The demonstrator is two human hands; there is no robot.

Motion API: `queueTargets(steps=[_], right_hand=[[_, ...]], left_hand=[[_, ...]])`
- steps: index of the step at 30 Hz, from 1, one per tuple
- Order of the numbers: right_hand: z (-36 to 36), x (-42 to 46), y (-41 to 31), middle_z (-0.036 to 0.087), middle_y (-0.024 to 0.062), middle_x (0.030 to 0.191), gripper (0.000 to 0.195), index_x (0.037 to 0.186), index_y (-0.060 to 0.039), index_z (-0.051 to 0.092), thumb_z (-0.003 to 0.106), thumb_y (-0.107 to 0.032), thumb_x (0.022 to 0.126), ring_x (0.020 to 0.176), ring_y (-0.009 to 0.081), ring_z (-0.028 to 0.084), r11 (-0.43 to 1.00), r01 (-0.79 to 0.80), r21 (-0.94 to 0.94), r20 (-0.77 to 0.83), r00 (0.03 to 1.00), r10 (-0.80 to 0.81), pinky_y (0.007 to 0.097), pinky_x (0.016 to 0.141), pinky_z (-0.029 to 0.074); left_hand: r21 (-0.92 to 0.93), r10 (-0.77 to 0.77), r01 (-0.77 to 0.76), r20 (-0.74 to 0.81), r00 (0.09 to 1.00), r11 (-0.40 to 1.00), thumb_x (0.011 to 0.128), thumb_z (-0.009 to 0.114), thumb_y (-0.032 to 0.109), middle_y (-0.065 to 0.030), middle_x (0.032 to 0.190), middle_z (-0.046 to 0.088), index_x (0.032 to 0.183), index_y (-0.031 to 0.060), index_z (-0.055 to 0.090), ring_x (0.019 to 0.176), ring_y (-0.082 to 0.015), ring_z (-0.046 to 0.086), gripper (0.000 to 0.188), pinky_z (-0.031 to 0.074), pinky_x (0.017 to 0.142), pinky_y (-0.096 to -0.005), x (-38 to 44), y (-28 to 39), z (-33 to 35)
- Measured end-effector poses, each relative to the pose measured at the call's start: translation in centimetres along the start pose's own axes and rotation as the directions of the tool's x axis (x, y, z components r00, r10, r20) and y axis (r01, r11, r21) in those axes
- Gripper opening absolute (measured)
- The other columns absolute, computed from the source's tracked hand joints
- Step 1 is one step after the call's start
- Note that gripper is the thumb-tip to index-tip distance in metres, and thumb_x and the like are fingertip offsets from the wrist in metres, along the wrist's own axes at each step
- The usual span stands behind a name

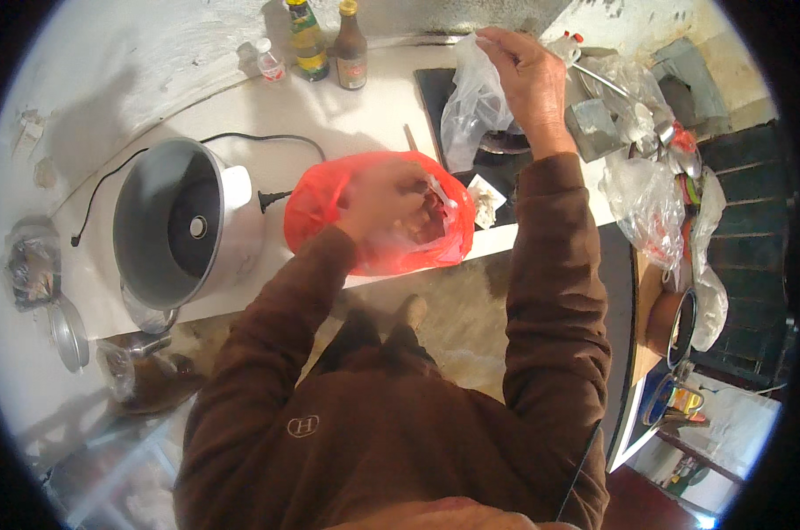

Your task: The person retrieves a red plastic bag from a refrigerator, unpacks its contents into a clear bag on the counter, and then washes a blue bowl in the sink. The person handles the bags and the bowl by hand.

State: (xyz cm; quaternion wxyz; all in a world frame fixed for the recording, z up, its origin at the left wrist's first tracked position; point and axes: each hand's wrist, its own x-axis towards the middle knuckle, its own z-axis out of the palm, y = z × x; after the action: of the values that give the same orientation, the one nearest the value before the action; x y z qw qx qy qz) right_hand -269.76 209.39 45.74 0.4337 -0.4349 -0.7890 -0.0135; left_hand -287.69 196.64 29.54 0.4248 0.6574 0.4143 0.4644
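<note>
My right hand (pixel 534 83) is raised over the back of the counter, fingers pinched on the top of a thin clear plastic bag (pixel 469 109). The bag hangs down in front of a dark pan or burner (pixel 504 142) on a black panel (pixel 433 89). My left hand (pixel 390 192) is blurred at the mouth of a red plastic bag (pixel 317 199), which lies near the counter's front edge. Pale and brownish pieces (pixel 423 222) show inside the red bag; what they are is unclear. Whether my left fingers grip anything cannot be made out.
Left of the red bag stands a large deep pot (pixel 145 225) beside a black power cord (pixel 261 136). Bottles (pixel 352 50) line the wall. A white paper with crumbs (pixel 485 205) lies to the right. Crumpled clear bags (pixel 645 199) crowd the right side.
</note>
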Motion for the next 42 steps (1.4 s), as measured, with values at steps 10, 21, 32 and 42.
queueTargets(steps=[10, 21, 32, 42], right_hand=[[4.4, 1.7, -3.2, 0.061, 0.0176, 0.070, 0.036, 0.076, -0.0059, 0.063, 0.062, -0.040, 0.087, 0.067, 0.0399, 0.057, 0.990, -0.023, -0.142, 0.099, 0.994, 0.037, 0.0444, 0.062, 0.046], [4.6, 2.8, -9.9, 0.060, 0.0127, 0.073, 0.028, 0.091, -0.0016, 0.069, 0.065, -0.029, 0.089, 0.065, 0.0227, 0.057, 0.969, 0.115, 0.218, 0.299, 0.937, -0.179, 0.0344, 0.063, 0.047], [8.3, -7.0, -5.1, 0.059, -0.0017, 0.076, 0.035, 0.111, -0.0003, 0.064, 0.049, -0.029, 0.099, 0.062, 0.0063, 0.050, 0.686, -0.364, 0.630, 0.456, 0.889, 0.053, 0.0237, 0.055, 0.043], [11.4, -9.5, 4.5, 0.064, 0.0088, 0.089, 0.032, 0.117, 0.0034, 0.059, 0.046, -0.019, 0.099, 0.065, 0.0135, 0.060, 0.354, -0.733, 0.580, 0.496, 0.663, 0.560, 0.0269, 0.060, 0.053]], left_hand=[[-0.262, -0.091, 0.111, 0.088, 0.992, 0.959, 0.079, 0.064, 0.006, -0.0015, 0.091, 0.066, 0.093, 0.0007, 0.065, 0.075, -0.0134, 0.063, 0.016, 0.051, 0.069, -0.0293, -0.8, 0.8, -2.7], [-0.785, -0.135, -0.020, -0.132, 0.982, 0.620, 0.081, 0.062, 0.012, -0.0015, 0.084, 0.058, 0.106, 0.0045, 0.056, 0.069, -0.0128, 0.057, 0.026, 0.045, 0.057, -0.0283, 9.4, -2.3, -6.3], [-0.431, -0.281, 0.141, -0.282, 0.917, 0.891, 0.090, 0.052, 0.015, -0.0077, 0.101, 0.064, 0.111, 0.0039, 0.060, 0.088, -0.0226, 0.062, 0.026, 0.053, 0.079, -0.0355, 12.5, -14.5, -9.5], [0.658, -0.638, 0.669, -0.358, 0.682, 0.346, 0.089, 0.053, 0.011, -0.0093, 0.099, 0.064, 0.110, 0.0049, 0.061, 0.086, -0.0220, 0.062, 0.023, 0.051, 0.072, -0.0356, 11.3, -17.2, -8.1]])
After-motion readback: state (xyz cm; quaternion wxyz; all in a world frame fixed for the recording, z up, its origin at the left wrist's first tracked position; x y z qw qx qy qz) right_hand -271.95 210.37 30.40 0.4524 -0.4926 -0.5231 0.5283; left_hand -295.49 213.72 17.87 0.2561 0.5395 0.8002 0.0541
